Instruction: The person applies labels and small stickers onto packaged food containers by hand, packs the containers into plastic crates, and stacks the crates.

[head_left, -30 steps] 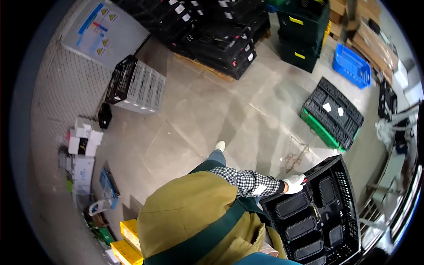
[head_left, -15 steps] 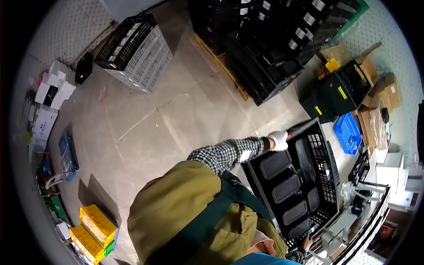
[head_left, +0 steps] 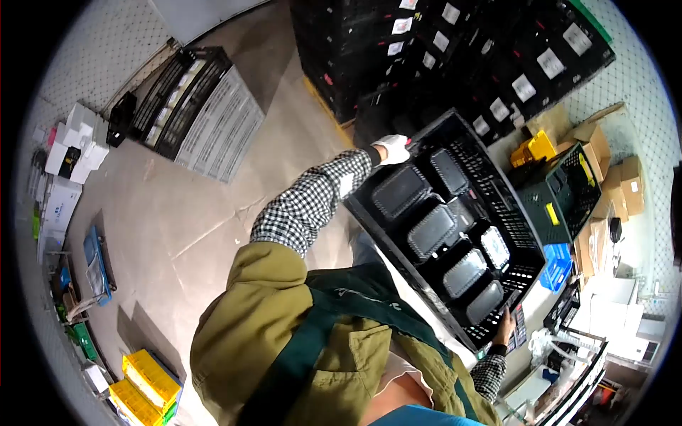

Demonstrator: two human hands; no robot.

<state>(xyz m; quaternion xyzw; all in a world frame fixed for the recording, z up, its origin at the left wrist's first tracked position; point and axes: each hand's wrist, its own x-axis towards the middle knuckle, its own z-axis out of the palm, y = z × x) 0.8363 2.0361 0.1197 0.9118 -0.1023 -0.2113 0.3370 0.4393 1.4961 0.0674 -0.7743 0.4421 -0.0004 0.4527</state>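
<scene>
A large black plastic crate (head_left: 444, 245) is held tilted in front of my body, its inside showing several rounded dark panels, some of them shiny. My left hand (head_left: 392, 149), in a white glove, is closed on the crate's upper left rim. At the lower right corner, my right hand (head_left: 506, 328) has its fingers round the edge; part of it is hidden by the crate. Just behind the crate rise tall stacks of black crates with white labels (head_left: 398, 64).
A stack of grey and black crates (head_left: 220, 124) stands at the upper left. Yellow crates (head_left: 145, 387) sit at the lower left, below a blue trolley (head_left: 98, 266). Dark green crates (head_left: 561, 195), a blue crate (head_left: 556, 268) and cardboard boxes (head_left: 629, 186) are at the right.
My left hand and the crate have moved up and left in view, off the lower right. The stacked black crates now look nearer. My right hand, hidden at first, shows on the crate.
</scene>
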